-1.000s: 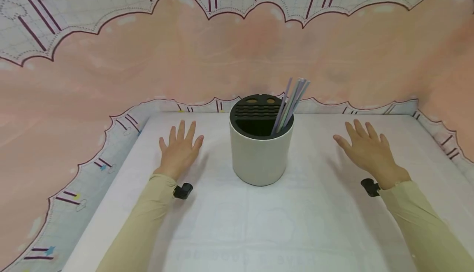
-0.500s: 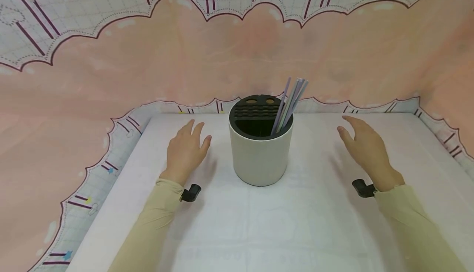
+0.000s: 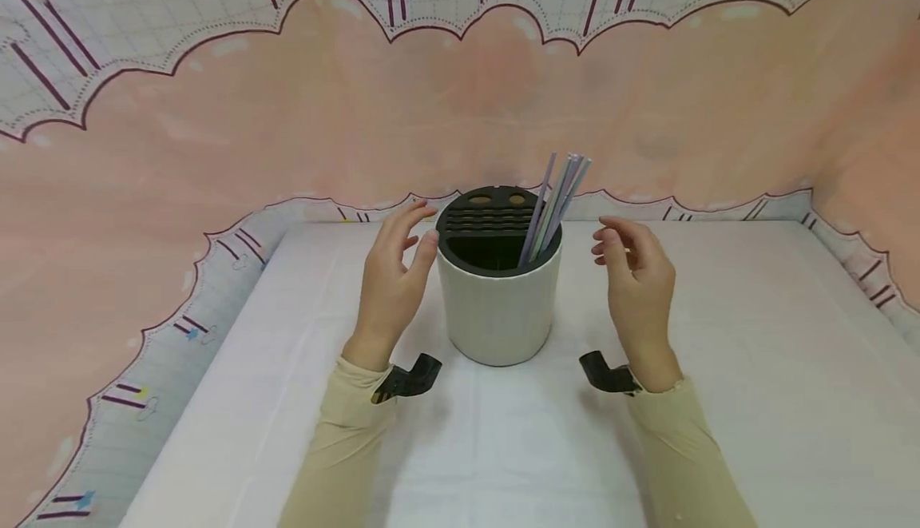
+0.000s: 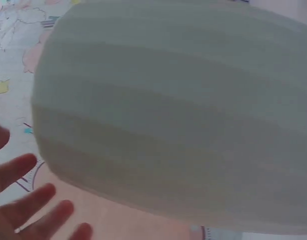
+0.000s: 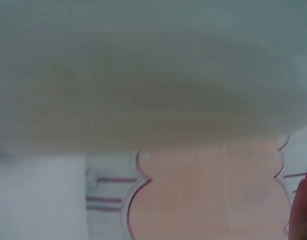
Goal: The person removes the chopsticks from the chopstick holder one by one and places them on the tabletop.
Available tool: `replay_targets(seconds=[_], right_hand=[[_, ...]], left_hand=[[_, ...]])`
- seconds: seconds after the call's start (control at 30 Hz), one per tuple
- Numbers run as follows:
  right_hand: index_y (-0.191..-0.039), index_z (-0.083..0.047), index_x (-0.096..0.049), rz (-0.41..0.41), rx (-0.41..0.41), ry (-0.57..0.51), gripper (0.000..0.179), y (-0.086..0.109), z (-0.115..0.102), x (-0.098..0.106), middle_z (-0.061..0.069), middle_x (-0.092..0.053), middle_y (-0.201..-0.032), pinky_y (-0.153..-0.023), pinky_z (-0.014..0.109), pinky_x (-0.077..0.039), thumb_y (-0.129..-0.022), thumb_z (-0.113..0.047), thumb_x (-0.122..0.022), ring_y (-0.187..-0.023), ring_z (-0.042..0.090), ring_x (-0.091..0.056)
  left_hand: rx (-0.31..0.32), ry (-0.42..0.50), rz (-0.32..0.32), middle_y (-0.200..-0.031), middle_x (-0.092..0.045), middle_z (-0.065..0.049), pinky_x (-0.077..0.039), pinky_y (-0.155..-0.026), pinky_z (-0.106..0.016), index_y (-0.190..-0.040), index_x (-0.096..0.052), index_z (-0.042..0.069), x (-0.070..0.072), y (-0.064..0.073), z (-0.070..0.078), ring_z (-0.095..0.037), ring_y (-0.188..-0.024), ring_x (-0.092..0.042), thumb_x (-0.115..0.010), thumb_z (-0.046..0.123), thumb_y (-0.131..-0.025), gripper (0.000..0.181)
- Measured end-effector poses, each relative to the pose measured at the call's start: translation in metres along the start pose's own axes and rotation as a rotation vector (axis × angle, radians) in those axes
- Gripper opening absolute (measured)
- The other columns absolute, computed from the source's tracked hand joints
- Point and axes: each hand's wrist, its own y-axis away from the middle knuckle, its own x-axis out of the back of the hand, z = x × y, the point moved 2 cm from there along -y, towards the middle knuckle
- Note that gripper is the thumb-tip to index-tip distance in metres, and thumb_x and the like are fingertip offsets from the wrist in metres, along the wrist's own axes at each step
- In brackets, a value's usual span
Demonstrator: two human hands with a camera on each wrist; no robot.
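Observation:
In the middle of the head view stands a round white container (image 3: 499, 316), upright, with a black slotted lid insert (image 3: 490, 228). Several thin straw-like sticks (image 3: 552, 208), pale purple and green, lean out of its right side. Just left of the container, my left hand (image 3: 391, 288) has its thumb close to the rim; whether it touches cannot be told. My right hand (image 3: 642, 292) hovers at the right, apart from the container, fingers loosely bent and holding nothing. The container's wall (image 4: 168, 115) fills most of the left wrist view, beside spread fingers (image 4: 36, 202). One right fingertip (image 5: 301, 210) shows in the right wrist view.
A white cloth (image 3: 489, 464) covers the table. Behind it and at the left hangs a peach fabric backdrop (image 3: 359, 129) with a scalloped, patterned border. A black wrist camera (image 3: 413, 376) sits on the left wrist, and another black camera (image 3: 604, 372) on the right.
Both hands have moved inward from flat, spread positions on the table toward the container's two sides, turning palms inward. The container and sticks stay in place; the view shifts slightly.

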Motion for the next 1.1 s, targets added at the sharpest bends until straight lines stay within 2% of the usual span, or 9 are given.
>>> replay_targets(seconds=[0.13,0.23,0.33,0.43,0.6,0.73,0.9,1.1], right_hand=[[-0.113,-0.002,-0.058,0.041,0.014,-0.058,0.027,0.005,-0.032,-0.013,0.01,-0.059,-0.097,-0.079,0.025,-0.043,-0.087,-0.01,-0.055,-0.09,0.012,-0.054],[-0.118,-0.002,-0.054,0.037,0.017,-0.105,0.033,0.005,-0.046,-0.021,0.012,-0.057,-0.101,-0.084,0.03,-0.041,-0.086,-0.008,-0.057,-0.097,0.016,-0.052],[-0.125,-0.006,-0.049,0.009,0.022,-0.135,0.042,0.004,-0.045,-0.03,0.012,-0.053,-0.109,-0.086,0.035,-0.04,-0.084,-0.009,-0.06,-0.099,0.021,-0.05],[-0.129,-0.011,-0.046,-0.022,0.039,-0.085,0.05,0.005,-0.033,-0.04,0.008,-0.05,-0.111,-0.084,0.035,-0.04,-0.082,-0.013,-0.063,-0.099,0.02,-0.048],[-0.125,-0.01,-0.05,-0.055,0.093,0.037,0.044,0.013,-0.018,-0.055,0.003,-0.055,-0.102,-0.08,0.032,-0.04,-0.084,-0.019,-0.062,-0.096,0.014,-0.05],[-0.11,-0.008,-0.061,-0.014,0.126,0.049,0.029,0.015,-0.015,-0.06,0.0,-0.058,-0.096,-0.075,0.029,-0.04,-0.084,-0.021,-0.062,-0.092,0.013,-0.051],[-0.094,-0.007,-0.068,0.003,0.154,0.053,0.02,0.014,-0.016,-0.06,-0.003,-0.06,-0.095,-0.069,0.028,-0.04,-0.085,-0.023,-0.061,-0.09,0.011,-0.05],[-0.087,-0.009,-0.07,-0.054,0.23,0.123,0.018,0.008,-0.016,-0.051,-0.003,-0.065,-0.089,-0.069,0.028,-0.042,-0.085,-0.024,-0.06,-0.088,0.011,-0.052]], left_hand=[[0.081,0.034,-0.114,-0.137,-0.034,0.011,-0.04,-0.09,-0.034,-0.127,-0.049,0.021,0.001,-0.004,0.005,-0.005,-0.126,-0.028,-0.046,0.039,-0.091,0.04],[0.143,0.055,-0.196,-0.14,-0.027,0.013,-0.037,-0.093,-0.034,-0.131,-0.043,0.024,-0.001,-0.003,0.008,-0.005,-0.128,-0.022,-0.045,0.044,-0.089,0.046],[0.176,0.066,-0.26,-0.143,-0.02,0.014,-0.034,-0.095,-0.037,-0.135,-0.037,0.024,-0.007,-0.001,0.009,-0.008,-0.13,-0.018,-0.045,0.049,-0.088,0.053],[0.209,0.07,-0.312,-0.144,-0.014,0.016,-0.028,-0.099,-0.041,-0.138,-0.032,0.025,-0.013,0.002,0.008,-0.007,-0.131,-0.015,-0.045,0.053,-0.086,0.06],[0.209,-0.004,-0.343,-0.145,-0.011,0.018,-0.02,-0.102,-0.045,-0.141,-0.023,0.023,-0.013,0.007,0.003,-0.005,-0.131,-0.011,-0.047,0.058,-0.083,0.072],[0.191,-0.052,-0.359,-0.144,-0.011,0.019,-0.019,-0.103,-0.044,-0.142,-0.02,0.022,-0.01,0.009,0.001,-0.005,-0.131,-0.01,-0.048,0.06,-0.081,0.078],[0.186,-0.086,-0.4,-0.144,-0.007,0.02,-0.019,-0.103,-0.044,-0.143,-0.018,0.023,-0.01,0.009,0.001,-0.007,-0.132,-0.009,-0.05,0.063,-0.077,0.083],[0.175,-0.114,-0.428,-0.146,-0.004,0.018,-0.021,-0.102,-0.045,-0.143,-0.018,0.024,-0.015,0.005,0.005,-0.008,-0.132,-0.009,-0.052,0.067,-0.072,0.089]])
